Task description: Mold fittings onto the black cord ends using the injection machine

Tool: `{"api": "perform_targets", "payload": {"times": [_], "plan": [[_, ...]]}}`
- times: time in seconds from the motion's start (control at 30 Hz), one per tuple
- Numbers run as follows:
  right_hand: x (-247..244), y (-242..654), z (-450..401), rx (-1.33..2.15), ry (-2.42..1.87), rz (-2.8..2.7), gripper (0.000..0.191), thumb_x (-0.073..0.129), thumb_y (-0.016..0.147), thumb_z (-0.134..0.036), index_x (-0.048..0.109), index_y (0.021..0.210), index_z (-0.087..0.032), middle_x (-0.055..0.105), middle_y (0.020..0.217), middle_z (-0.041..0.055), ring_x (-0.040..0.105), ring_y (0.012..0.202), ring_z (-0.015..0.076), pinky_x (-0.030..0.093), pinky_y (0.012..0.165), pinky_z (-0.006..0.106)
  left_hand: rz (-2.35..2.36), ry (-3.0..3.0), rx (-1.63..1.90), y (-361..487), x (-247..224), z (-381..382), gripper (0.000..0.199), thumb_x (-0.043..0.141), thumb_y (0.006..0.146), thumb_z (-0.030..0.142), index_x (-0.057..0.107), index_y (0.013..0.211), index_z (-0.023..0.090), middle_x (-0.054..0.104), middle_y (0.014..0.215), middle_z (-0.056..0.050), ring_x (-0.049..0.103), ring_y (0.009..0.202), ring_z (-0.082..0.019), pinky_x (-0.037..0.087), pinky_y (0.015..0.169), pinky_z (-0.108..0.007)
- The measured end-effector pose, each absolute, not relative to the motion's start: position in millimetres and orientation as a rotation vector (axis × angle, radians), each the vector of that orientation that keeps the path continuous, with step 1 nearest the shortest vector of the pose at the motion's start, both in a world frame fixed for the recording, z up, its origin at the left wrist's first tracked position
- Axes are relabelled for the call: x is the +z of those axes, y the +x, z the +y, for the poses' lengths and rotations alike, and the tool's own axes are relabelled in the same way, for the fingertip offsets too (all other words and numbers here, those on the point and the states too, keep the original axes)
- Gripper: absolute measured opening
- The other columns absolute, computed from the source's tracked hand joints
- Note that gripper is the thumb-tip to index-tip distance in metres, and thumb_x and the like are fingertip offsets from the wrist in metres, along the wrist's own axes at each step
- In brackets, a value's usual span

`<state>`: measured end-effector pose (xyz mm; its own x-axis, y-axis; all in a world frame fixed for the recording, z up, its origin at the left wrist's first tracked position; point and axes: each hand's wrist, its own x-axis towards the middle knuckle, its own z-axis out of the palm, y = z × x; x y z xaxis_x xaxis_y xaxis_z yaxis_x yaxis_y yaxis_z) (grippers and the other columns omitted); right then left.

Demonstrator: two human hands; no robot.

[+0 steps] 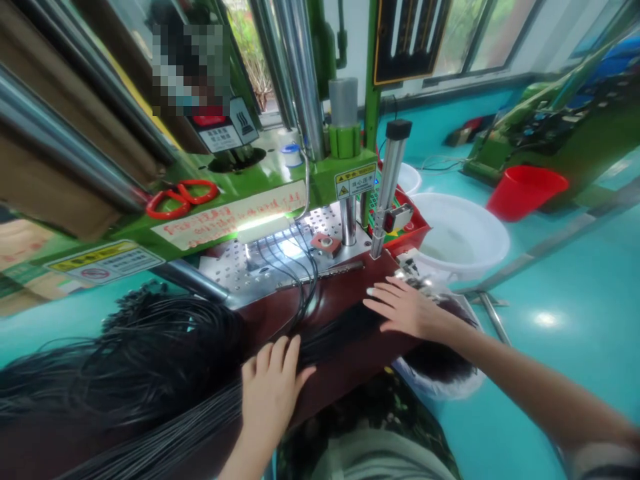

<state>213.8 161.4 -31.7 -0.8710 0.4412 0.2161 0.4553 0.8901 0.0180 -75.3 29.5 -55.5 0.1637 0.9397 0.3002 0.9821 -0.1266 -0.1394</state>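
Observation:
A long bundle of thin black cables (337, 337) runs across the dark red bench top. My left hand (273, 383) lies over it at the middle of the view, fingers stretched forward and thumb apart. Near the bundle's right end is my right hand (403, 310), its fingers spread; whether it touches the cables I cannot tell. Ahead of both hands, several black cables (307, 280) curve from the machine's perforated metal plate (227, 263) down to the bench. A large heap of black cables (170, 353) covers the left side.
The green press frame (280, 180) stands ahead, with red-handled scissors (183, 198) and a white-and-blue roll (291, 155) on it. At right are a lined container of dark strands (440, 360), a white tub (463, 230) and a red bucket (525, 193). A metal post (391, 180) rises beyond my right hand.

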Motion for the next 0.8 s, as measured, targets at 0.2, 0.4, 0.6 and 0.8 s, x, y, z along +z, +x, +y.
{"api": "perform_targets", "payload": {"times": [0.2, 0.4, 0.6, 0.8], "plan": [[-43, 203, 168, -0.248, -0.838, -2.760, 0.035, 0.046, 0.087, -0.028, 0.053, 0.121, -0.021, 0.055, 0.122, 0.0102, 0.045, 0.116, 0.0272, 0.034, 0.097, 0.045, -1.922, -2.129, -0.249, -71, -53, 37, 0.043, 0.048, 0.082, 0.040, 0.054, 0.119, 0.018, 0.059, 0.111, -0.013, 0.049, 0.097, -0.030, 0.034, 0.078, -0.044], [-42, 209, 136, -0.298, -0.935, -2.746, 0.045, 0.047, 0.084, -0.025, 0.046, 0.128, -0.018, 0.048, 0.129, 0.0130, 0.031, 0.126, 0.0332, 0.034, 0.095, 0.052, -2.074, -2.264, -0.561, -73, -37, 33, 0.049, 0.053, 0.079, 0.043, 0.048, 0.121, 0.019, 0.051, 0.117, -0.012, 0.044, 0.106, -0.029, 0.036, 0.084, -0.044], [-8, 193, 160, -0.068, -0.708, -2.791, 0.052, 0.052, 0.080, -0.036, 0.046, 0.128, -0.019, 0.041, 0.135, 0.0123, 0.030, 0.127, 0.0322, 0.041, 0.093, 0.047, -2.343, -2.008, -1.793, -84, -12, 74, 0.048, 0.054, 0.077, 0.032, 0.040, 0.122, 0.022, 0.040, 0.125, -0.012, 0.043, 0.111, -0.022, 0.038, 0.090, -0.037], [4, 97, 260, 0.362, -0.841, -2.429, 0.043, 0.044, 0.083, -0.030, 0.046, 0.123, -0.015, 0.048, 0.127, 0.0132, 0.042, 0.119, 0.0260, 0.034, 0.100, 0.044, -2.769, -1.102, -2.832, -77, -33, 139, 0.044, 0.060, 0.068, 0.027, 0.045, 0.108, 0.017, 0.054, 0.101, -0.009, 0.054, 0.080, -0.014, 0.041, 0.070, -0.026]]}}
